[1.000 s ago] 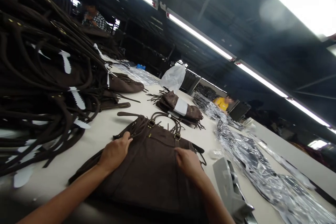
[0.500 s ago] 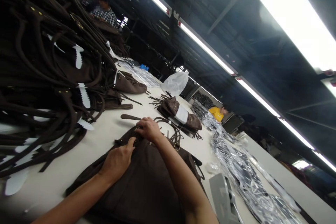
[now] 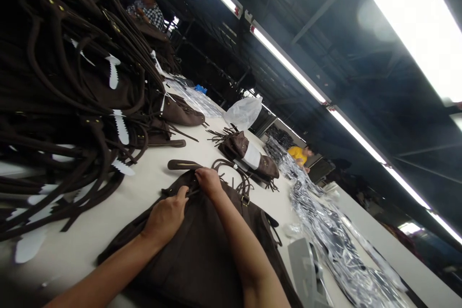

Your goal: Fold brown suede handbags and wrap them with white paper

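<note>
A dark brown bag [image 3: 205, 250] lies on the white table in front of me, its top edge pointing away. My left hand [image 3: 166, 216] is closed on that top edge, thumb uppermost. Just beyond it to the right, my right hand [image 3: 209, 181] is a fist around a brown strap [image 3: 183, 165] whose flat, rounded end sticks out to the left. The fingertips of both hands are largely hidden. A curved handle [image 3: 236, 169] and a brass buckle [image 3: 246, 200] show right of my right hand.
Brown bags with white toothed strips [image 3: 121, 127] are piled at left. A folded brown bag with a white wrap [image 3: 251, 155] lies ahead, near clear plastic [image 3: 245, 111]. Plastic-wrapped goods [image 3: 325, 221] and a grey object [image 3: 305, 269] are at right. Two people are farther back.
My right hand has turned and closed into a fist, and the strap end has twisted, showing its edge. My left hand stays on the bag. The view has shifted slightly.
</note>
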`<action>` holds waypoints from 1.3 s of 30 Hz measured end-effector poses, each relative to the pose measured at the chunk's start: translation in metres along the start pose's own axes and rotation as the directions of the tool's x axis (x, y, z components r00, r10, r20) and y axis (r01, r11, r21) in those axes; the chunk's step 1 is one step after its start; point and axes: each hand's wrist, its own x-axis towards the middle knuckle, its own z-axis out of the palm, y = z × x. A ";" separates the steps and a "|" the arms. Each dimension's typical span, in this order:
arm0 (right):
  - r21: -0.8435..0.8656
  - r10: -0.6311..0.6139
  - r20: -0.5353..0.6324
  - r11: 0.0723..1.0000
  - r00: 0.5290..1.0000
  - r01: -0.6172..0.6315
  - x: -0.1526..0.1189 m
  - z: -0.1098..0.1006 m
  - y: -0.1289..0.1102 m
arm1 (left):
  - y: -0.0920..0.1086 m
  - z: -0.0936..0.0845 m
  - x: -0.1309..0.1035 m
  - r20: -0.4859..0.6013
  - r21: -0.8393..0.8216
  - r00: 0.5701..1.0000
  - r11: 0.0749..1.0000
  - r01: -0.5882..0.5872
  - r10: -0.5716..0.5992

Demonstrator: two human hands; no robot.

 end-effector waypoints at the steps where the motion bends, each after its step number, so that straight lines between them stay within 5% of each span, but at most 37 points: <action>1: 0.026 0.041 -0.041 0.999 0.998 -0.039 0.001 -0.001 0.002 | -0.001 -0.001 0.002 -0.009 -0.023 1.000 0.999 0.027 -0.027; 5: 0.107 0.139 -0.192 0.987 0.972 -0.120 -0.003 -0.020 0.005 | -0.006 -0.005 0.010 -0.068 -0.144 0.986 0.980 0.140 -0.151; 10: 0.268 -0.257 -0.099 0.923 0.961 0.275 -0.018 -0.045 0.002 | -0.016 -0.013 0.020 -0.059 -0.292 0.964 0.928 0.233 -0.261; 13: 0.217 -0.361 -0.002 0.910 0.933 0.353 -0.016 -0.039 -0.002 | -0.015 -0.016 0.020 -0.022 -0.321 0.965 0.916 0.239 -0.260; 16: 0.047 -0.274 -0.013 0.961 0.962 0.274 -0.008 -0.018 -0.006 | -0.011 -0.017 0.005 -0.020 -0.291 0.980 0.939 0.183 -0.197; 19: -0.054 -0.192 -0.073 0.981 0.979 0.189 -0.004 0.005 -0.008 | -0.011 -0.020 -0.026 -0.145 -0.115 0.987 0.992 0.047 -0.063; 22: -0.076 -0.183 -0.115 0.982 0.976 0.175 -0.003 0.019 -0.007 | -0.015 -0.029 -0.057 -0.289 0.223 0.950 0.973 -0.055 0.121; 26: -0.055 -0.143 -0.156 0.989 0.977 0.136 0.004 0.021 -0.009 | -0.025 -0.038 -0.076 -0.338 0.333 0.932 0.943 -0.013 0.132; 30: 0.026 -0.132 -0.233 0.990 0.964 0.141 0.020 0.012 -0.015 | -0.038 -0.029 -0.075 -0.333 0.236 0.943 0.968 0.080 0.003; 34: 0.151 -0.145 -0.183 0.973 0.972 0.174 0.027 0.001 -0.014 | -0.051 -0.025 -0.077 -0.358 -0.032 0.934 0.999 -0.022 0.009; 39: 0.167 -0.134 -0.098 0.975 0.986 0.149 0.020 -0.008 -0.009 | -0.059 -0.048 -0.073 -0.085 -0.282 0.992 0.957 0.067 -0.095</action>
